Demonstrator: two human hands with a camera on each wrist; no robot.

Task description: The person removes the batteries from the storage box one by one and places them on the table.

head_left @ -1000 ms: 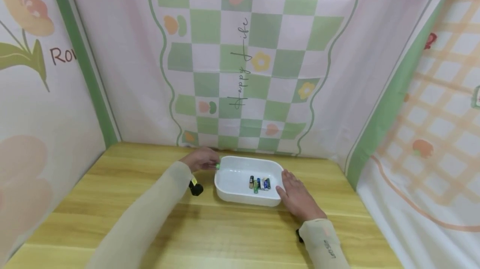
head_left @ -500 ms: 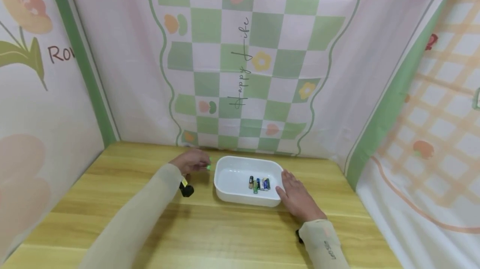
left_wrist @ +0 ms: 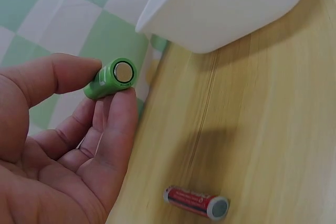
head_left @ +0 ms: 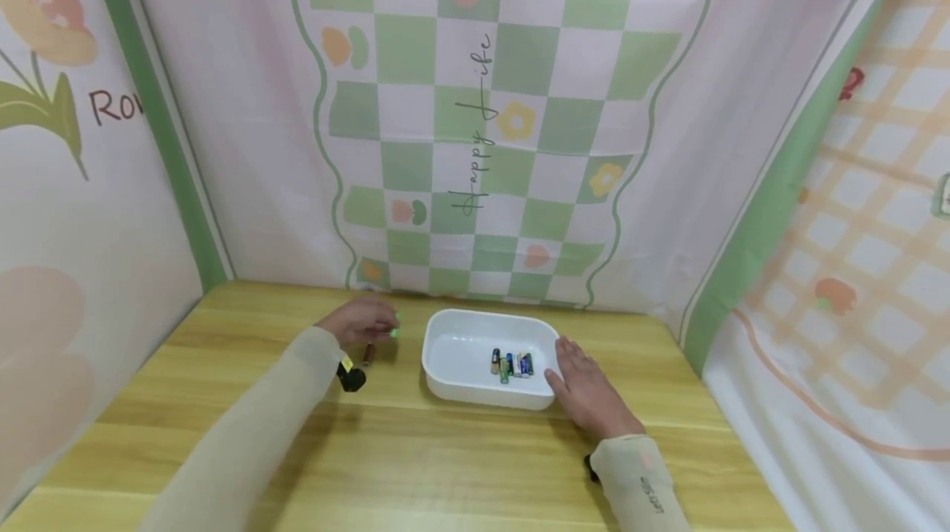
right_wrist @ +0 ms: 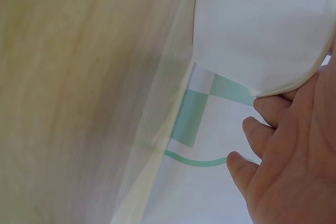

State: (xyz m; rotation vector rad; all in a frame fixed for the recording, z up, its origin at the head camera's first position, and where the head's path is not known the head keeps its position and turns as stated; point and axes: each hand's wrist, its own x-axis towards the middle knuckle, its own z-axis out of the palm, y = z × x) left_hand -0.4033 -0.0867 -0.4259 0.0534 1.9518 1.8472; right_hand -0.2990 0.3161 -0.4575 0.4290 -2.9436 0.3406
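Observation:
My left hand (head_left: 359, 320) pinches a green battery (left_wrist: 110, 78) between thumb and fingers, in the air left of the white tray (head_left: 438, 388). Beneath that hand a red battery (left_wrist: 195, 203) lies on its side on the table; the head view shows this red battery (head_left: 369, 354) beside the left wrist. Relaxed, nearly straight fingers of my right hand (head_left: 590, 388) rest against the tray's right end, with the thumb at the rim. Several batteries (head_left: 512, 364) lie close together inside the tray, toward its right side.
The wooden table (head_left: 445, 466) carries the tray near its back edge. Behind it hangs a green-and-white checked cloth (head_left: 475, 161). Patterned cloths also close off both sides. A black wrist camera (head_left: 352, 377) sits at the left wrist.
My left hand has moved left, away from the tray's left rim, still holding the green battery. The red battery has come into sight beside the wrist. My right hand stays at the tray.

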